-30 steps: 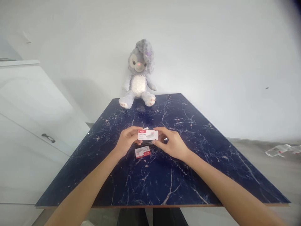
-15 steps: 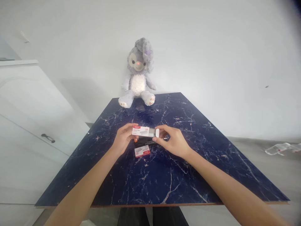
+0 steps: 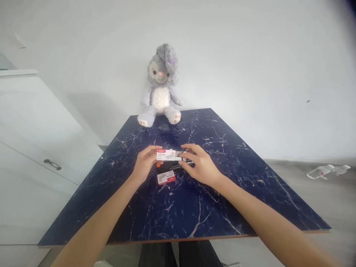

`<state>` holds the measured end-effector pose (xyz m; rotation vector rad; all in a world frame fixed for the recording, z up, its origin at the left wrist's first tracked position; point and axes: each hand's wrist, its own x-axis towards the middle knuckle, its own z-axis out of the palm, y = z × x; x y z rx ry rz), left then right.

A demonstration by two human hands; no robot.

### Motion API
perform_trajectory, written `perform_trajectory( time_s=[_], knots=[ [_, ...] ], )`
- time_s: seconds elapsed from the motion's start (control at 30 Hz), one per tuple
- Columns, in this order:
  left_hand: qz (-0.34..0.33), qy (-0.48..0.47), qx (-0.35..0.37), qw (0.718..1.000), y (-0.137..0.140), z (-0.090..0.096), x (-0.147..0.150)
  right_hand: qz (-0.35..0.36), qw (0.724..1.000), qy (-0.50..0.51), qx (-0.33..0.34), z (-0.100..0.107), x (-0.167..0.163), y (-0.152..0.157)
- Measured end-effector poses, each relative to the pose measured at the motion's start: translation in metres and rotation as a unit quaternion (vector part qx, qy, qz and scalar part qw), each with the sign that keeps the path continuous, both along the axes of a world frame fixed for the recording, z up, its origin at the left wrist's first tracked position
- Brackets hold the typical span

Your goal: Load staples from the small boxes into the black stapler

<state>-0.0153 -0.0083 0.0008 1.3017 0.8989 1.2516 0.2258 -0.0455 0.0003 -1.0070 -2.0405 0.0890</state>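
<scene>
A small white and red staple box (image 3: 166, 155) is held up level above the table. Its left end is pinched in my left hand (image 3: 144, 163), thumb below and fingers above. My right hand (image 3: 200, 163) curls its fingers and thumb around the right end, where a white flap sticks out and a greyish inside shows. Those fingertips partly cover the flap. Just under the held box lies a black tool with an orange end (image 3: 169, 167), partly hidden, perhaps a stapler. A second red and white staple box (image 3: 166, 178) lies flat in front of it.
A grey plush rabbit (image 3: 161, 83) sits at the far edge of the dark blue marbled table (image 3: 167, 218), against the wall. To the left stands a white cabinet (image 3: 33, 122). Clear plastic bottles (image 3: 319, 171) lie on the floor at right.
The fingers of my right hand have shifted slightly left and bent more around the open end of the staple box. My left hand keeps its grip. The whole view has shifted a little.
</scene>
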Motion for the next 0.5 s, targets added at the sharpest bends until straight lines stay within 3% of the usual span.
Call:
perform_trajectory(
  time_s=[0.23,0.5],
  knots=[
    [0.002,0.023,-0.001,1.0,-0.0007,0.0018,0.0001,0.003,0.997,0.064,-0.038,0.0064,0.0007,-0.0006],
    [0.025,-0.008,-0.038,0.999,-0.0022,0.0023,0.003,0.009,0.999,0.039,-0.018,0.0065,0.0009,0.0006]
  ],
)
